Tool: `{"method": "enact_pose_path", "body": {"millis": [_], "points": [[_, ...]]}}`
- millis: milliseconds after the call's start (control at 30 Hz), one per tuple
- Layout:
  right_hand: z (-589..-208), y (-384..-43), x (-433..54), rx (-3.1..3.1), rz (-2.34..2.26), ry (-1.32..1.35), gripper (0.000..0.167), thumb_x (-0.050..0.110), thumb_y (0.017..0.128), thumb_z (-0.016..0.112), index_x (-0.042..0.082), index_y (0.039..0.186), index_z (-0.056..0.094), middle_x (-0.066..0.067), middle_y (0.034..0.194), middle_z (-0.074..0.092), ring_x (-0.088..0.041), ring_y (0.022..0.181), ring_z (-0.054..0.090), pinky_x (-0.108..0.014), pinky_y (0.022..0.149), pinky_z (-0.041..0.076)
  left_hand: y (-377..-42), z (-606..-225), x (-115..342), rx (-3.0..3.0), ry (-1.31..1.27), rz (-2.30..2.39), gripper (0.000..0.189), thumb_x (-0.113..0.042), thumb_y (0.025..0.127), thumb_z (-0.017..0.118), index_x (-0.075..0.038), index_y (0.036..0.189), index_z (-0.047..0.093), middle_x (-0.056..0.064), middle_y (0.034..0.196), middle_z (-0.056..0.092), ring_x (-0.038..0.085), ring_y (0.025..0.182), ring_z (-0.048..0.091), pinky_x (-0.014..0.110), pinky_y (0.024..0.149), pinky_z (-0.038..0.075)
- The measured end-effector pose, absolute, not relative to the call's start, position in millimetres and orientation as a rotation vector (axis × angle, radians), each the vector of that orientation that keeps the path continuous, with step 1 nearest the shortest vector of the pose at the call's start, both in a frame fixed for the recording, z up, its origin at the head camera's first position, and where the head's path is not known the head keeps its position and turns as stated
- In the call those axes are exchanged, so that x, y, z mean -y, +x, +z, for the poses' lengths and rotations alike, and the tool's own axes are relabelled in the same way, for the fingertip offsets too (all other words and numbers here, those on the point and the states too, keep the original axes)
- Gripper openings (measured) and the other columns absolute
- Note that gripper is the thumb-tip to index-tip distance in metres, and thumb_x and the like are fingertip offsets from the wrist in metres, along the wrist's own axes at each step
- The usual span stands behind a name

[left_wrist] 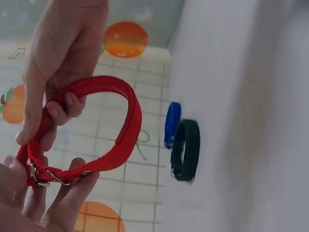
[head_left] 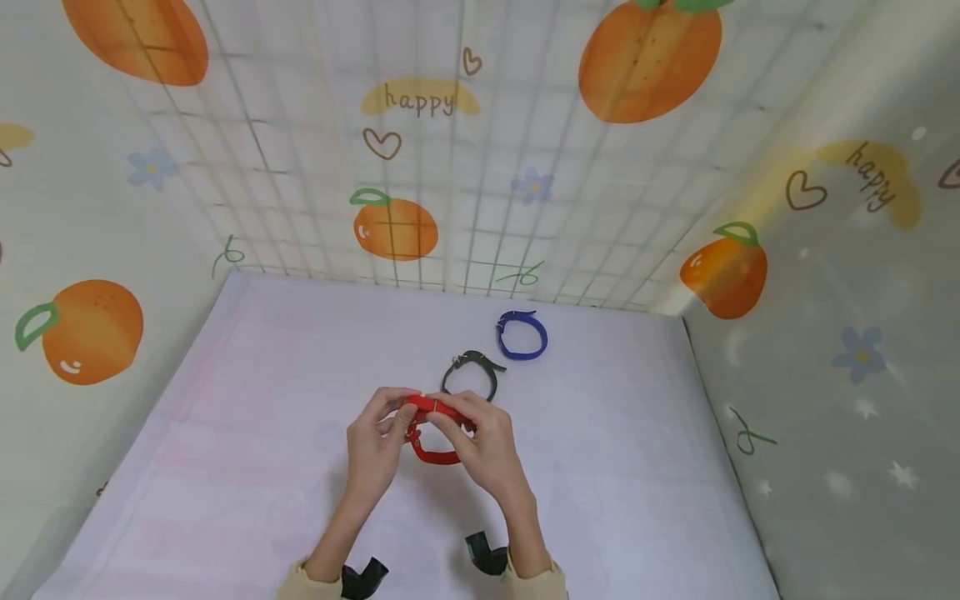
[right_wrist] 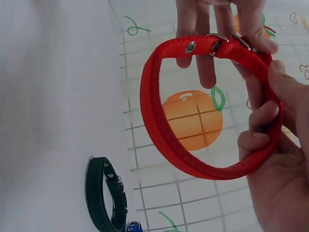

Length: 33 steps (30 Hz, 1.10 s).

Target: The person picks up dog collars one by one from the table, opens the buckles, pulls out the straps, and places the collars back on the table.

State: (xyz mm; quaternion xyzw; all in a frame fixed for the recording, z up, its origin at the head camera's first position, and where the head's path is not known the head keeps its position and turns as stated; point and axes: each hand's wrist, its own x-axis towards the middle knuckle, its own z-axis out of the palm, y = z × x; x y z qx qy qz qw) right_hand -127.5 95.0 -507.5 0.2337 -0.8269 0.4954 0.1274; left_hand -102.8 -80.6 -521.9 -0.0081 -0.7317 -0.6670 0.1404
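Note:
Both hands hold a red pet collar (head_left: 437,457) up over the table, its strap closed into a loop. My left hand (head_left: 372,446) pinches it at the metal buckle (left_wrist: 41,176), thumb on one side and fingers on the other. The right hand (head_left: 486,437) grips the strap beside the buckle, with fingers curled round the band (right_wrist: 275,130). A metal ring and an eyelet (right_wrist: 190,47) show on the strap near the buckle. Just beyond the hands lies a dark green collar (head_left: 492,383), buckled into a loop. Farther back is a blue collar (head_left: 545,340), also looped.
The collars lie on a pale table (head_left: 637,467). A wire grid (head_left: 480,250) behind a fruit-print sheet stands along the back edge, and printed sheets hang at both sides. Black curved pieces (head_left: 487,554) sit at the wrists by the sleeves.

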Motion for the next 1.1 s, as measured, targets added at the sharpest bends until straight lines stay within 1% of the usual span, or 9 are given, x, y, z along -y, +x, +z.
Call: {"method": "enact_pose_path", "body": {"millis": [133,233,467,667,700,800,933,1000,1100], "points": [[-508,-127,-95,2.422,1.442,0.652,0.028,0.025,0.096,0.082,0.023,0.124,0.081,0.005,0.098,0.079,-0.006,0.074,0.056,-0.020,0.063,0.050,-100,-520,81,2.048,0.055,-2.073,0.026,-0.017,0.104,0.071,-0.009,0.129,0.068,0.021,0.119,0.079,0.022,0.096,0.083,0.037,0.076,0.068],[-508,-126,-94,2.437,1.427,0.648,0.028,0.027,0.096,0.082,0.023,0.124,0.081,0.005,0.097,0.078,-0.006,0.076,0.056,-0.020,0.064,0.051,-99,-520,82,2.046,0.085,-2.122,0.027,-0.018,0.106,0.068,-0.007,0.131,0.065,0.023,0.121,0.078,0.022,0.098,0.082,0.039,0.078,0.068],[-505,-127,-96,2.473,1.405,0.659,0.029,0.026,0.097,0.081,0.023,0.125,0.081,0.004,0.099,0.079,-0.007,0.078,0.058,-0.020,0.066,0.053,-99,-519,85,2.100,0.086,-2.158,0.028,-0.024,0.108,0.067,-0.011,0.133,0.063,0.019,0.124,0.075,0.024,0.096,0.082,0.032,0.078,0.068],[-504,-131,-98,2.481,1.392,0.705,0.029,0.025,0.097,0.081,0.022,0.125,0.081,0.002,0.100,0.079,-0.007,0.077,0.058,-0.020,0.066,0.053,-102,-520,88,2.150,0.005,-2.149,0.031,-0.024,0.104,0.073,-0.018,0.134,0.067,0.014,0.123,0.073,0.039,0.097,0.081,0.031,0.079,0.067],[-504,-131,-99,2.482,1.390,0.712,0.029,0.025,0.097,0.081,0.021,0.125,0.081,0.002,0.100,0.079,-0.007,0.077,0.058,-0.020,0.066,0.053,-103,-520,88,2.158,-0.015,-2.138,0.031,-0.024,0.104,0.074,-0.018,0.134,0.067,0.013,0.122,0.072,0.040,0.097,0.081,0.031,0.080,0.067],[-503,-134,-99,2.494,1.381,0.718,0.029,0.024,0.097,0.081,0.020,0.125,0.081,0.001,0.100,0.079,-0.008,0.078,0.059,-0.020,0.067,0.053,-106,-519,88,2.192,-0.055,-2.084,0.032,-0.025,0.102,0.076,-0.019,0.133,0.069,0.011,0.122,0.072,0.031,0.094,0.082,0.029,0.082,0.067],[-504,-136,-100,2.509,1.373,0.702,0.029,0.020,0.095,0.083,0.019,0.124,0.082,0.001,0.100,0.079,-0.008,0.079,0.059,-0.020,0.068,0.053,-110,-519,86,2.219,-0.054,-2.019,0.030,-0.028,0.100,0.079,-0.020,0.128,0.072,0.007,0.119,0.076,0.012,0.088,0.079,0.027,0.077,0.066],[-505,-136,-101,2.508,1.373,0.698,0.030,0.017,0.094,0.084,0.018,0.123,0.082,0.001,0.099,0.079,-0.008,0.079,0.060,-0.020,0.069,0.053,-112,-519,84,2.216,-0.046,-2.004,0.028,-0.028,0.099,0.080,-0.020,0.125,0.074,0.006,0.117,0.077,0.010,0.086,0.077,0.027,0.074,0.066],[-506,-137,-102,2.503,1.370,0.701,0.031,0.014,0.092,0.085,0.017,0.123,0.082,0.000,0.099,0.079,-0.009,0.079,0.060,-0.021,0.069,0.054,-114,-520,83,2.201,-0.040,-1.998,0.025,-0.028,0.098,0.081,-0.020,0.121,0.076,0.006,0.113,0.079,0.010,0.084,0.076,0.026,0.072,0.066]]}}
